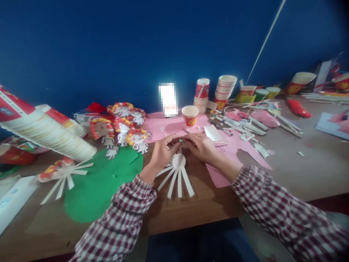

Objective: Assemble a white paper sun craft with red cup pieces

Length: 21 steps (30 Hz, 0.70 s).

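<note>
A paper cup cut into strips (179,162) lies in front of me, its round base in the middle and its white strips fanned out toward me. My left hand (164,152) is closed at the far side of it, thumb and fingers pinching the end of a strip. Close against it, my right hand (200,147) is also closed, its fingertips on the same strip end. A small greenish-white bit shows between the fingertips. The strips on the far side are mostly hidden by my hands. Just beyond my hands stands an uncut red paper cup (190,115).
Paper lion figures (124,125) with curled red-yellow manes sit behind a green sheet (100,189). Another cut cup (64,173) lies left, beside a leaning cup stack (54,134). Pink paper (169,127), pens (240,123) and upright cup stacks (225,91) are at the back and right.
</note>
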Each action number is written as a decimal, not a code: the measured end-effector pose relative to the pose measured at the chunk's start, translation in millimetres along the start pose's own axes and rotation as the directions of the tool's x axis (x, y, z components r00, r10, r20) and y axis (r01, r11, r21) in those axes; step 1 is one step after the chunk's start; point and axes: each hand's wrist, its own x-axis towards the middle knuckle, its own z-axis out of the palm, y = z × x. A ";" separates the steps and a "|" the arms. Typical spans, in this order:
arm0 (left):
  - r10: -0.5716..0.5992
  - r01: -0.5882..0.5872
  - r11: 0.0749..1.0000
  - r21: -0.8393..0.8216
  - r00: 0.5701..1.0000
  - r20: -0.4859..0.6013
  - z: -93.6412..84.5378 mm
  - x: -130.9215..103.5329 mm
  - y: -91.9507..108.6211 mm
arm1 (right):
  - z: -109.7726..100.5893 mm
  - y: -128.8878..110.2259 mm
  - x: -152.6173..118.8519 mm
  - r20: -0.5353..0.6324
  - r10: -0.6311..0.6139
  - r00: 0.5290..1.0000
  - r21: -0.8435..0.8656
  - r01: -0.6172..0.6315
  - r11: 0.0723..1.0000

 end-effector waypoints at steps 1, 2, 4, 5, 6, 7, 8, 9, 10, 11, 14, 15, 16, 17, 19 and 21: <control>-0.007 0.007 1.000 0.000 1.000 0.000 -0.1 -1.6 0.9 | -0.1 -0.4 -0.1 0.001 -0.006 1.000 -0.010 0.006 1.000; -0.016 0.016 1.000 0.003 1.000 0.000 -0.6 -2.9 1.9 | -0.3 -0.7 -0.2 0.002 -0.014 1.000 -0.017 0.014 1.000; -0.039 0.039 0.999 0.016 0.999 0.008 -2.3 -4.8 3.8 | -0.5 -1.2 -0.4 0.009 -0.029 1.000 -0.017 0.029 0.999; -0.052 0.051 0.998 0.026 0.999 0.016 -3.2 -5.4 4.5 | -0.5 -1.3 -0.5 0.011 -0.035 0.999 -0.012 0.035 0.999; -0.063 0.062 0.997 0.037 0.998 0.025 -4.0 -5.8 4.9 | -0.4 -1.3 -0.7 0.009 -0.038 0.999 -0.007 0.038 0.999; -0.073 0.072 0.996 0.050 0.997 0.033 -4.6 -6.2 5.0 | -0.4 -1.4 -0.9 0.007 -0.039 0.999 -0.002 0.039 0.999; -0.079 0.077 0.995 0.063 0.996 0.039 -5.1 -6.5 5.0 | -0.4 -1.5 -1.0 0.005 -0.038 0.999 0.004 0.038 0.999; -0.080 0.077 0.994 0.076 0.996 0.042 -5.5 -6.7 4.9 | -0.4 -1.7 -1.1 0.004 -0.036 0.999 0.010 0.036 0.999; -0.079 0.075 0.993 0.089 0.996 0.043 -5.7 -6.8 4.7 | -0.6 -2.0 -1.2 0.005 -0.034 0.999 0.016 0.034 0.999; -0.080 0.075 0.992 0.103 0.996 0.042 -5.9 -6.9 4.4 | -0.9 -2.4 -1.2 0.007 -0.031 0.999 0.021 0.031 0.999; -0.071 0.066 0.990 0.125 0.997 0.033 -6.3 -7.2 3.4 | -2.2 -3.7 -1.0 0.023 -0.027 0.999 0.029 0.026 0.999; -0.067 0.063 0.990 0.124 0.997 0.032 -6.4 -7.4 2.7 | -2.6 -4.1 -0.9 0.029 -0.026 0.999 0.028 0.025 0.999; -0.064 0.060 0.991 0.119 0.997 0.033 -6.4 -7.7 1.9 | -2.9 -4.4 -0.8 0.034 -0.025 0.999 0.027 0.024 0.999; -0.063 0.059 0.992 0.109 0.997 0.033 -6.5 -8.1 0.9 | -3.1 -4.6 -0.7 0.039 -0.024 0.999 0.027 0.023 0.999; -0.075 0.072 0.993 0.091 0.997 0.031 -6.7 -9.0 -1.4 | -3.3 -4.9 -0.7 0.045 -0.022 0.999 0.034 0.021 0.999; -0.088 0.087 0.992 0.087 0.996 0.007 -6.9 -9.8 -3.7 | -3.3 -5.0 -0.8 0.051 -0.023 0.998 0.050 0.021 0.999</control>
